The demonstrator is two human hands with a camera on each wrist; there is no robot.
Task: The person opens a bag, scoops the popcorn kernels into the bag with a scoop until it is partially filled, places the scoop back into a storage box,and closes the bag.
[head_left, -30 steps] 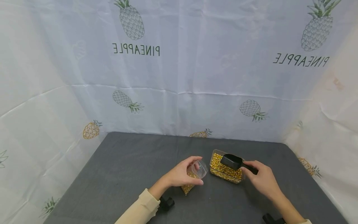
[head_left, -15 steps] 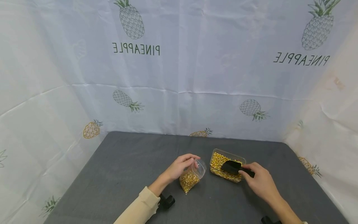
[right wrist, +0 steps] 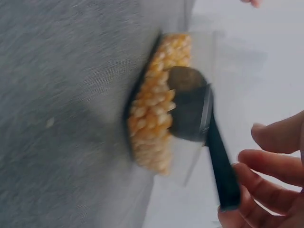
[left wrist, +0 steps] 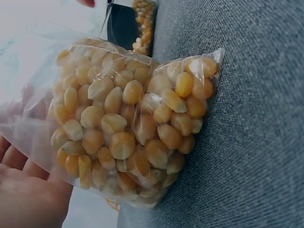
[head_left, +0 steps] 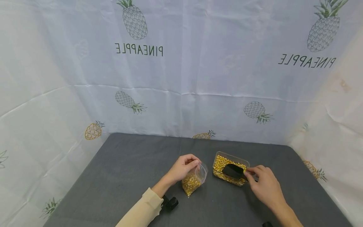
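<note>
My left hand (head_left: 181, 168) pinches the top edge of a clear plastic bag (head_left: 191, 183) between thumb and fingers. Corn kernels (left wrist: 114, 123) fill the lower part of the bag, which sits on the table with its mouth tilted right. A black scoop (head_left: 233, 171) lies in a clear rectangular box (head_left: 233, 155) of yellow corn, its handle slanting over the near right side. My right hand (head_left: 265, 184) is at that handle. In the right wrist view the thumb (right wrist: 278, 135) stands apart from the scoop handle (right wrist: 221, 166), while loosely bent fingers lie right by it.
A dark grey cloth covers the table (head_left: 141, 157). White curtain (head_left: 181, 72) with pineapple prints hangs behind and on both sides. A black wrist-worn device (head_left: 171, 204) shows beneath the left forearm.
The scoop has turned over and settled lower into the corn, and the right fingers have loosened on its handle. The left hand has closed from around the bag's mouth to a pinch at its top.
</note>
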